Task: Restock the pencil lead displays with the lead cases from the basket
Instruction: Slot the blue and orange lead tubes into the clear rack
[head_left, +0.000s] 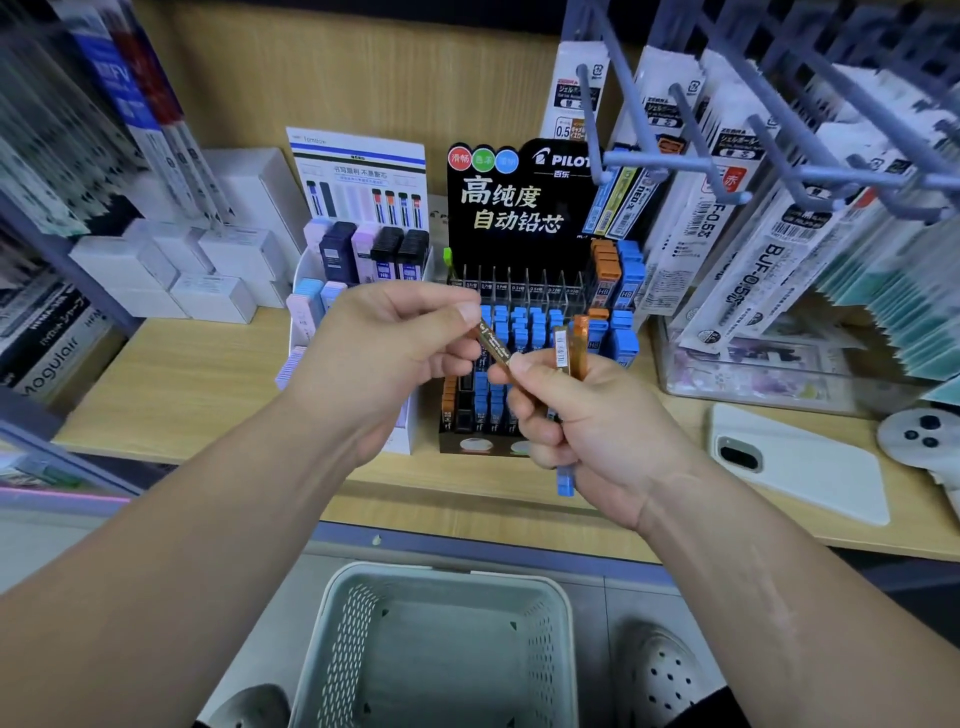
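My left hand (395, 348) pinches the top end of a brown lead case (493, 347) that slants down to the right. My right hand (587, 415) touches that case's lower end with thumb and forefinger and also grips a bundle of lead cases: orange ones (577, 343) stick up, a blue one (566, 480) pokes out below the palm. Both hands hover in front of the black Pilot lead display (519, 208), whose slots hold blue, orange and black cases. A white lead display (363, 171) stands left of it. The pale green basket (337, 623) sits on the floor below.
A white phone (795, 462) lies face down on the wooden shelf at right, beside a clear acrylic box (753, 374). Grey peg hooks (717, 130) with hanging refill packs jut out at upper right. White boxes (208, 270) are stacked at left. Shoes show beside the basket.
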